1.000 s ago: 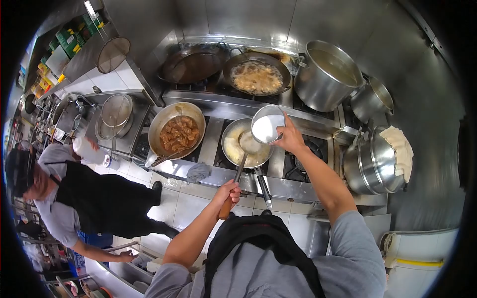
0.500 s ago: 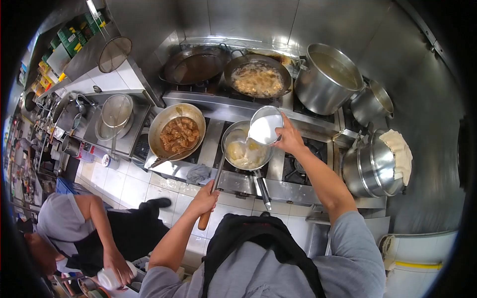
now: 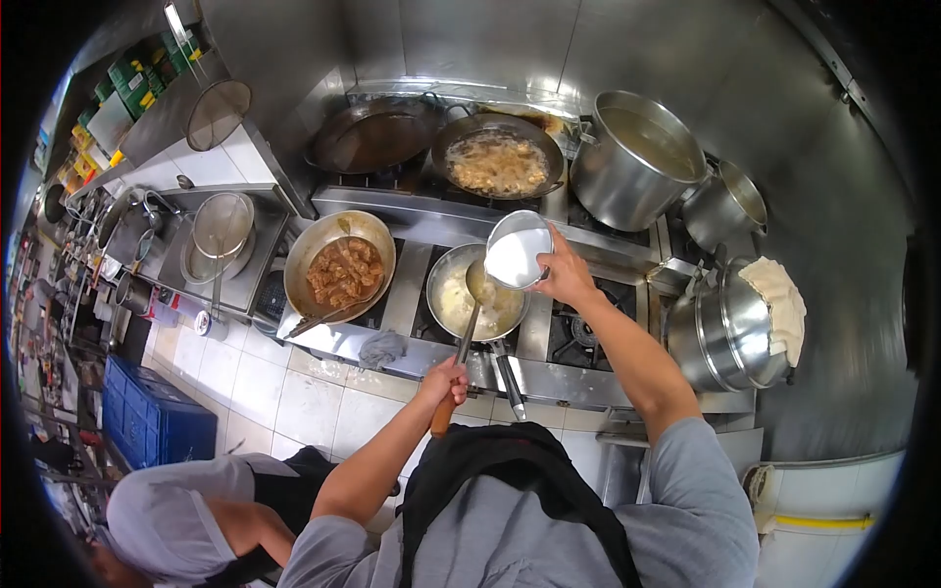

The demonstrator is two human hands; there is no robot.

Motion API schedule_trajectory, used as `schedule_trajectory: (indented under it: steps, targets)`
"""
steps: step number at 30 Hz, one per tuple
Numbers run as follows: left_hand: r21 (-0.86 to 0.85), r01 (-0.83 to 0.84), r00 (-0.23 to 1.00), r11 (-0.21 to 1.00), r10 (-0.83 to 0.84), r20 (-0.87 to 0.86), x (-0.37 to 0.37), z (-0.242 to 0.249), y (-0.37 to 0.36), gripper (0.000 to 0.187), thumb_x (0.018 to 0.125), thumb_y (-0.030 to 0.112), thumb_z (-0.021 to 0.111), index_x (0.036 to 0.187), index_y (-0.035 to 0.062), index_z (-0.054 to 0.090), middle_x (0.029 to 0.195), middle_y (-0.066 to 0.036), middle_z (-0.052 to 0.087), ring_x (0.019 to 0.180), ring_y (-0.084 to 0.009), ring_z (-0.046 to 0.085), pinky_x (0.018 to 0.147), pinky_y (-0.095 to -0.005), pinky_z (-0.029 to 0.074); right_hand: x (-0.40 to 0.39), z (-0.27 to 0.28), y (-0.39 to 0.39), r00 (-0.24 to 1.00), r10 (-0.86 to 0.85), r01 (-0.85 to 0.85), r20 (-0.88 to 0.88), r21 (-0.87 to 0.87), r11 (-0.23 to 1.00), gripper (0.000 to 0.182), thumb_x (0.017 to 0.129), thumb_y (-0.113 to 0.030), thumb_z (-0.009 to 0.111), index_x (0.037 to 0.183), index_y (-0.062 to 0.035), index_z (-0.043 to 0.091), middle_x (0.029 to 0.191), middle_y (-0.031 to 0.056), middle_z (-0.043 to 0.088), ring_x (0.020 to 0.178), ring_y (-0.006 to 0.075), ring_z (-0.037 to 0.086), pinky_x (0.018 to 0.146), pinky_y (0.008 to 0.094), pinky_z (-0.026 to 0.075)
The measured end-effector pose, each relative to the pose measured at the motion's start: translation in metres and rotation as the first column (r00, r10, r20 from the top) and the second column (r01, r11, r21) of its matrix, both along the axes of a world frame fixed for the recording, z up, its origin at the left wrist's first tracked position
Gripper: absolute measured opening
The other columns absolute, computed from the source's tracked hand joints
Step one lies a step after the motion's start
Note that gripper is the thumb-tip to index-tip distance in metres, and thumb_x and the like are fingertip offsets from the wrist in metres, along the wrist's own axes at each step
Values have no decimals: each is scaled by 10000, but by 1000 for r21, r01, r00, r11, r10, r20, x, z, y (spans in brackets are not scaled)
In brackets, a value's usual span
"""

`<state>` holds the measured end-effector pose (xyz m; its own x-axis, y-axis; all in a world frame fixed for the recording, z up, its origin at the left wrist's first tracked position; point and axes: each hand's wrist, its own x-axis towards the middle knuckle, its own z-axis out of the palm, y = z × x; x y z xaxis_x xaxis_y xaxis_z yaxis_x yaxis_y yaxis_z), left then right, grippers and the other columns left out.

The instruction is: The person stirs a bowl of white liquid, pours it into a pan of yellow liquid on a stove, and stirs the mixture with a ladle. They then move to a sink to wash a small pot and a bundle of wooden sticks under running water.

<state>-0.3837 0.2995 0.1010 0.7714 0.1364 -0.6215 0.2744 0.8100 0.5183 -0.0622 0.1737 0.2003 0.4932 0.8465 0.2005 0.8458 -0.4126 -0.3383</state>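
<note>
The left hand (image 3: 447,381) grips the ladle (image 3: 468,330); the right hand (image 3: 566,273) holds the bowl (image 3: 511,222), best tilted gently over the pan (image 3: 431,297).

Two hands (image 3: 567,274) of the wearer, one ladle (image 3: 468,335), one metal bowl (image 3: 504,226), one long-handled saucepan (image 3: 446,265). Also one wide pan (image 3: 305,253) of brown meat, two dark woks (image 3: 331,125), two open stockpots (image 3: 610,181), two cloths (image 3: 383,348), one blue crate (image 3: 157,416), one co-worker (image 3: 186,519). The crowded shelves hold items too small to count.

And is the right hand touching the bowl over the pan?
Touching. The head view shows the right hand gripping the bowl at its edge, no gap between.
</note>
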Motion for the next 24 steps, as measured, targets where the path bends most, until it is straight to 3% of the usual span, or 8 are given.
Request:
schedule_trajectory:
  steps: [1,6,10,14,20,21,23,24]
  targets:
    - [-276,-80,997,958,83,-2,-1,7,3,72,1005,119,538,1028,150,477,731,-2,509,508,-69,462,424,-242,377,1,-1,0,1000,-3,3,4,-5,1000,396,571,-274,934,815,-86,685,1629,201,262,1441,414,367,1063,445,484]
    - [-493,-64,996,868,83,18,-16,37,28,98,1005,123,538,973,160,453,733,0,500,512,-70,443,445,-231,367,2,4,-6,1000,9,-9,-15,-13,1000,407,572,-288,938,838,-90,703,1634,191,253,1447,406,356,1072,440,479]
    - [-77,110,988,991,-117,-105,-32,72,39,95,972,134,563,1010,133,475,721,14,499,514,-78,451,446,-253,389,4,-1,-10,1000,7,-7,-10,-27,1000,412,575,-286,937,876,-106,721,1643,176,239,1454,400,346,1078,443,477]
    - [414,352,928,839,-257,-269,-47,97,44,288,949,138,563,1228,82,520,725,9,501,517,-77,471,449,-262,434,6,-5,-13,1000,16,-16,-20,-21,1000,419,578,-283,935,908,-121,734,1645,170,233,1455,405,342,1081,456,476]
    - [709,462,884,533,-210,-418,-56,38,53,629,965,160,556,1537,21,337,799,-66,582,575,-133,563,520,-325,528,7,-7,-16,999,29,-30,-29,-24,999,401,584,-276,930,899,-122,736,1646,171,230,1453,409,343,1072,468,484]
    - [969,243,962,51,-143,-234,-54,-28,60,655,961,150,564,1550,15,310,808,-84,593,576,-146,575,520,-341,534,6,-6,-17,999,35,-36,-27,-24,999,401,584,-276,930,899,-122,736,1646,171,230,1453,409,343,1072,468,484]
    - [889,-57,984,-454,-177,-27,-55,-62,61,683,957,141,571,1562,9,283,818,-102,604,577,-159,587,519,-356,540,6,-2,-15,999,21,-22,-29,-46,999,393,585,-282,928,891,-122,738,1641,175,243,1452,410,343,1069,466,484]
    - [983,18,988,-181,-145,-45,-51,-59,51,699,959,145,575,1572,28,261,815,-95,600,568,-156,577,509,-346,528,6,-2,-15,999,23,-24,-26,-45,999,393,585,-282,928,891,-122,738,1641,175,243,1452,410,343,1069,466,484]
